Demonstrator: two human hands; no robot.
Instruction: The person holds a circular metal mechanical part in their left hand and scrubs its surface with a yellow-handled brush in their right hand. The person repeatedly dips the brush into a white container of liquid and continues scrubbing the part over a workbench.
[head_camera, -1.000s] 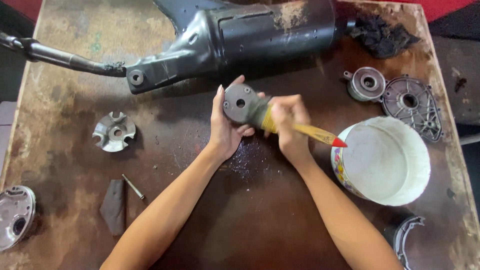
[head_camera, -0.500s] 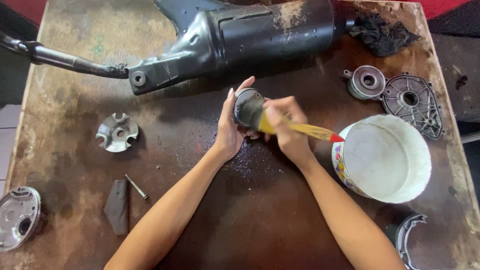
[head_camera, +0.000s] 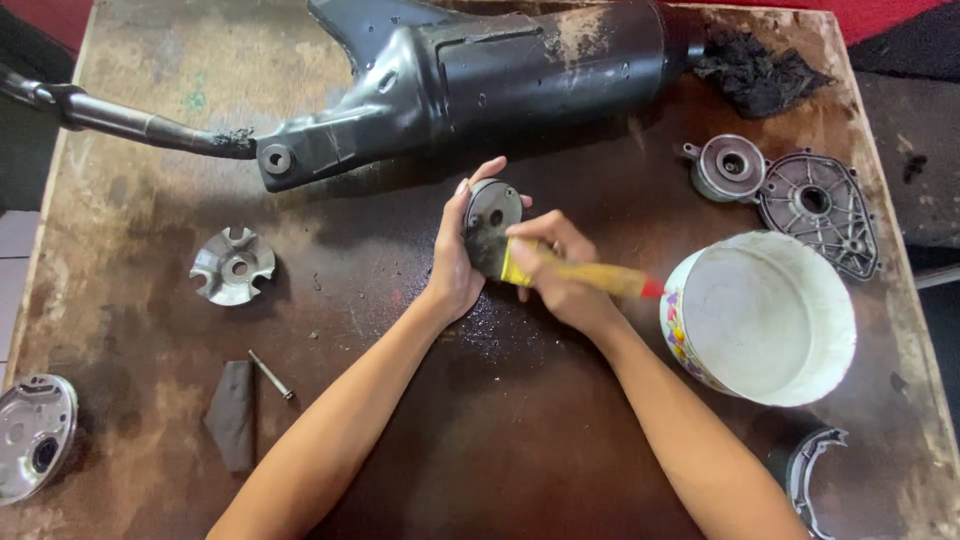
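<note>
My left hand (head_camera: 455, 268) grips a round grey metal part (head_camera: 494, 212) with a centre hole, held tilted above the table's middle. My right hand (head_camera: 560, 280) holds a paintbrush (head_camera: 585, 274) with a yellow handle and a red tip. The brush's dark bristles press against the lower face of the metal part. A wet dark patch (head_camera: 500, 325) lies on the table right under both hands.
A white bowl (head_camera: 770, 390) stands to the right, close to the brush's tip. A black exhaust muffler (head_camera: 470, 70) lies across the back. Metal covers (head_camera: 815, 205) sit at the right, a finned disc (head_camera: 232, 267), a bolt (head_camera: 270, 375) and a plate (head_camera: 35, 435) at the left.
My left hand has turned the metal part more edge-on. My right hand has slid the brush down and to the left across the part's face.
</note>
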